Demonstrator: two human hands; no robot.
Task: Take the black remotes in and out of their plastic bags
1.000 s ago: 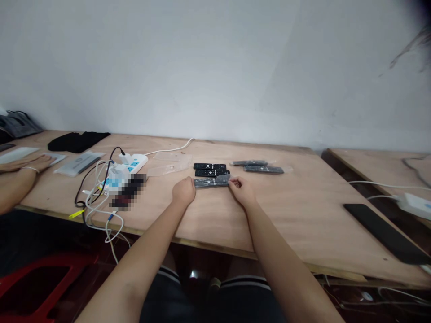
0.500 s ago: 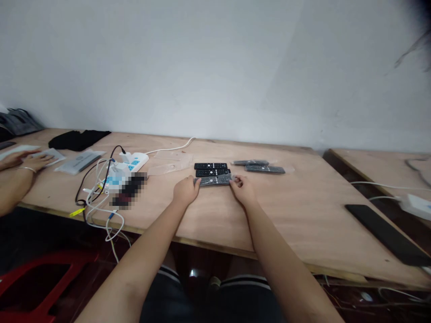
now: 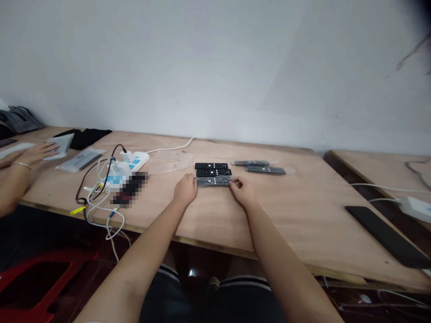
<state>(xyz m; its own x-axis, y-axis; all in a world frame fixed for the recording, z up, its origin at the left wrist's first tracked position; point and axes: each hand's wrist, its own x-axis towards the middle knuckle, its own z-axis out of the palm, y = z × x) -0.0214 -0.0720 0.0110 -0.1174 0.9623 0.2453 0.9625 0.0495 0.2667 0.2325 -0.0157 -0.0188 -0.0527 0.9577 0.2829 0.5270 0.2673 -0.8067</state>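
Between my hands lies a black remote control in a clear plastic sleeve [image 3: 213, 181], flat and lengthwise across the table. My left hand [image 3: 185, 189] grips its left end, fingers closed. At the right end, my right hand [image 3: 243, 190] pinches the sleeve between thumb and curled fingers. Just behind it, two bare remotes rest in parallel, a nearer one [image 3: 213, 172] and a farther one [image 3: 211, 166]. To their right are two more sleeved remotes, a front one [image 3: 265, 170] and a back one [image 3: 249, 163].
Flattened clear plastic sleeves [image 3: 171, 162] lie left of the remotes. A power strip [image 3: 136, 162] with tangled cables stands farther left, beside a pixelated dark object [image 3: 129, 190]. Another person's hand [image 3: 37, 152] handles white packets at far left. A black slab [image 3: 384, 233] lies at right.
The sleeved remote has settled slightly lower and flatter, with my hands still at its ends. At far left, the other person's hand has lifted a white packet's edge.
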